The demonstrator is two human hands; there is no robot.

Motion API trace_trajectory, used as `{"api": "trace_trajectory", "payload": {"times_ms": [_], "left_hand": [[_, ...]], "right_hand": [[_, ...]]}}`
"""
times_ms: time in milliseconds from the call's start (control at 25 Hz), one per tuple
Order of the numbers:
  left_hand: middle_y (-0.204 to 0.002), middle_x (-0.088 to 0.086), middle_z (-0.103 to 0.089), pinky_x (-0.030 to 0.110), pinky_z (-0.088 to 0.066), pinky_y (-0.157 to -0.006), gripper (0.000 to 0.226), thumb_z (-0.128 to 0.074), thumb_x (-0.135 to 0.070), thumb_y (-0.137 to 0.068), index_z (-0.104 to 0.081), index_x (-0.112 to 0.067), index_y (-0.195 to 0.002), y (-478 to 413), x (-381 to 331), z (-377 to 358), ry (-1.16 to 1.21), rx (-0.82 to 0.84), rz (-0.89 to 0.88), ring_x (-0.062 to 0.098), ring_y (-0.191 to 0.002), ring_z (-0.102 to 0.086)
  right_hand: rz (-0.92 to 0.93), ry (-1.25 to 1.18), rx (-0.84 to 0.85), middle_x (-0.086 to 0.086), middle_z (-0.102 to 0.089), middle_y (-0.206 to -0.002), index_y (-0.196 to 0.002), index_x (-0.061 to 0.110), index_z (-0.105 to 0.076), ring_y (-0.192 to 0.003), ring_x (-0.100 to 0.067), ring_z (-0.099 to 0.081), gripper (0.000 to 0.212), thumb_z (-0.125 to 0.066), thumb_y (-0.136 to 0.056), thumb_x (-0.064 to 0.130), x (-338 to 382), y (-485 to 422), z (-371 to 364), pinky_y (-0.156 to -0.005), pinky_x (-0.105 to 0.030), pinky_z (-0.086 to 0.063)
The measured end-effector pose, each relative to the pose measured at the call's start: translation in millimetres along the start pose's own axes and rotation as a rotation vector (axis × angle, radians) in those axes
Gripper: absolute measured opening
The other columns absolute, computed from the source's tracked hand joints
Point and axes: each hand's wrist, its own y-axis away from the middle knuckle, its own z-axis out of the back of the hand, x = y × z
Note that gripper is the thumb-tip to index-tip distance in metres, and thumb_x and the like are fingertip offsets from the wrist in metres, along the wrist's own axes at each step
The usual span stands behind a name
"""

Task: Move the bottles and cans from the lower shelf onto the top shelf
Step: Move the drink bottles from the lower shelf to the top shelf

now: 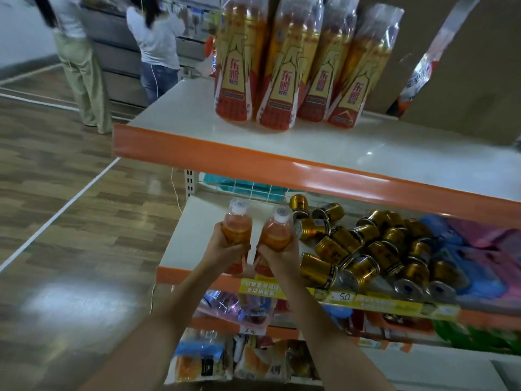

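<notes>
While each hand is wrapped around a small bottle, the pair is held upright, side by side, over the bare left end of the lower shelf (pixel 194 230). The left hand (pixel 225 251) grips the left bottle (pixel 237 227) and the right hand (pixel 277 256) grips the right bottle (pixel 277 231). Both have white caps and are mostly full of orange drink. Just right of them on the same shelf, gold cans (pixel 363 249) lie tumbled on their sides in a loose heap. Up on the top shelf (pixel 366 148), four tall bottles (pixel 296 66) with red and yellow labels stand close together, also filled with orange drink.
</notes>
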Motion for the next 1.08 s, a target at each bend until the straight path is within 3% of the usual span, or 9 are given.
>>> {"api": "trace_trajectory", "payload": {"times_ms": [200, 320, 400, 480, 560, 680, 800, 960, 1080], "left_hand": [[-0.105, 0.020, -0.054, 0.037, -0.057, -0.069, 0.058, -0.072, 0.007, -0.078, -0.035, -0.006, -0.121, 36, -19, -9, -0.001, -0.007, -0.016, 0.026, -0.087, -0.064], [-0.099, 0.010, -0.055, 0.025, -0.056, -0.064, 0.055, -0.072, 0.003, -0.081, -0.037, -0.007, -0.122, 67, -31, -25, -0.034, -0.048, -0.033, 0.015, -0.081, -0.063], [-0.101, 0.011, -0.056, 0.031, -0.057, -0.069, 0.055, -0.072, 0.001, -0.081, -0.038, -0.008, -0.123, 82, -31, -33, -0.073, -0.062, -0.032, 0.017, -0.084, -0.064], [-0.102, 0.014, -0.057, 0.042, -0.057, -0.075, 0.058, -0.075, -0.001, -0.078, -0.039, -0.009, -0.122, 100, -31, -43, -0.094, -0.080, -0.022, 0.024, -0.088, -0.064], [-0.104, 0.017, -0.061, 0.046, -0.058, -0.075, 0.062, -0.078, -0.003, -0.075, -0.040, -0.009, -0.123, 115, -33, -54, -0.128, -0.109, -0.023, 0.030, -0.091, -0.067], [-0.091, 0.018, -0.065, 0.029, -0.059, -0.063, 0.041, -0.077, 0.005, -0.075, -0.052, -0.007, -0.106, 134, -39, -72, -0.140, -0.114, -0.044, 0.021, -0.077, -0.070], [-0.082, 0.009, -0.061, 0.017, -0.055, -0.056, 0.039, -0.074, 0.010, -0.076, -0.050, -0.017, -0.089, 150, -52, -85, -0.131, -0.130, -0.056, 0.001, -0.060, -0.067], [-0.104, 0.015, -0.066, 0.040, -0.059, -0.075, 0.077, -0.090, -0.014, -0.058, -0.045, -0.009, -0.121, 165, -67, -84, 0.017, -0.074, -0.037, 0.029, -0.092, -0.070], [-0.104, 0.015, -0.067, 0.032, -0.058, -0.068, 0.064, -0.084, -0.010, -0.070, -0.048, -0.007, -0.122, 171, -87, -84, -0.033, -0.033, -0.102, 0.030, -0.094, -0.069]], "right_hand": [[0.062, -0.015, 0.005, 0.005, -0.063, -0.106, -0.118, 0.033, -0.041, -0.095, -0.017, -0.065, 0.070, -0.082, -0.065, 0.012, 23, 19, 20, -0.086, -0.037, -0.055], [0.098, -0.059, 0.014, -0.002, -0.063, -0.105, -0.119, 0.024, -0.043, -0.088, -0.015, -0.065, 0.068, -0.080, -0.066, 0.004, 23, 44, 46, -0.072, -0.023, -0.055], [0.099, -0.078, 0.030, 0.000, -0.062, -0.103, -0.119, 0.018, -0.043, -0.084, -0.007, -0.064, 0.065, -0.078, -0.068, -0.001, 24, 62, 62, -0.065, -0.016, -0.053], [0.092, -0.121, 0.053, -0.001, -0.063, -0.104, -0.123, 0.014, -0.043, -0.087, -0.008, -0.065, 0.068, -0.080, -0.067, 0.001, 21, 76, 80, -0.072, -0.027, -0.059], [0.071, -0.103, 0.075, 0.007, -0.058, -0.099, -0.125, 0.016, -0.037, -0.082, -0.002, -0.060, 0.071, -0.079, -0.070, 0.002, 23, 92, 99, -0.071, -0.020, -0.052], [0.030, -0.081, 0.089, 0.016, -0.051, -0.094, -0.124, 0.023, -0.035, -0.078, 0.003, -0.054, 0.071, -0.079, -0.072, 0.003, 24, 108, 123, -0.069, -0.015, -0.047], [0.052, -0.103, 0.092, 0.005, -0.058, -0.103, -0.120, 0.025, -0.037, -0.091, -0.008, -0.062, 0.069, -0.081, -0.069, 0.008, 26, 120, 136, -0.085, -0.032, -0.057], [0.098, -0.126, 0.096, -0.003, -0.059, -0.106, -0.124, 0.018, -0.037, -0.093, -0.016, -0.064, 0.069, -0.081, -0.071, 0.010, 38, 130, 146, -0.073, -0.023, -0.052], [0.142, -0.140, 0.100, -0.006, -0.060, -0.107, -0.120, 0.018, -0.038, -0.093, -0.017, -0.064, 0.067, -0.082, -0.071, 0.009, 50, 131, 152, -0.073, -0.022, -0.051]]}}
